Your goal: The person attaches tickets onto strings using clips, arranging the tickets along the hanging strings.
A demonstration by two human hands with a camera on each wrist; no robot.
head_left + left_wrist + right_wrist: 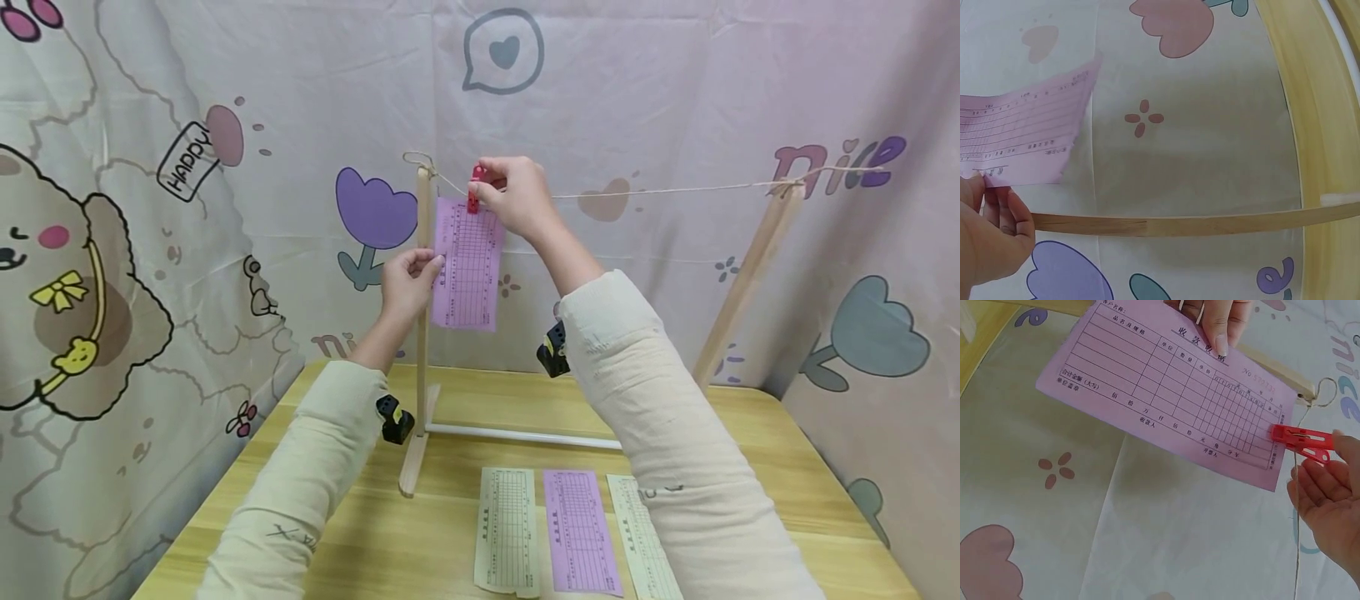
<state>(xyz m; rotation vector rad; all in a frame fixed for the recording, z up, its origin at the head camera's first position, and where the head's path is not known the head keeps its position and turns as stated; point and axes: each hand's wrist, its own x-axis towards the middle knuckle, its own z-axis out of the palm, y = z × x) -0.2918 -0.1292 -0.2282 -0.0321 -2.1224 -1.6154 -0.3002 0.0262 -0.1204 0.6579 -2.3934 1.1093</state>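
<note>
The right hand [517, 190] pinches the clip [474, 190] by its handles; below its fingertips, the clip's tip overlaps the top edge of the pink slip [468, 267]. The left hand [407, 282], lower and to the right hand's left, holds that slip's left edge between thumb and fingers, near the post [423, 350]. So the slip hangs nearly upright, just right of the left hand and below the right one. The string [660, 192] stretches away to the right hand's right; whether it lies inside the jaws, I cannot tell.

To do this well, the left hand should steady the slip lightly, keeping its top edge along the string without a crease. The right hand should seat the jaws over paper and string together, then ease off the handles slowly. A gentle tug by the left hand would test the bite; a hard pull could sway the post.

Below both hands, on the bench [375, 542], lie another pink slip [581, 533] and two green slips [507, 529], one partly behind the right sleeve [675, 433].
</note>
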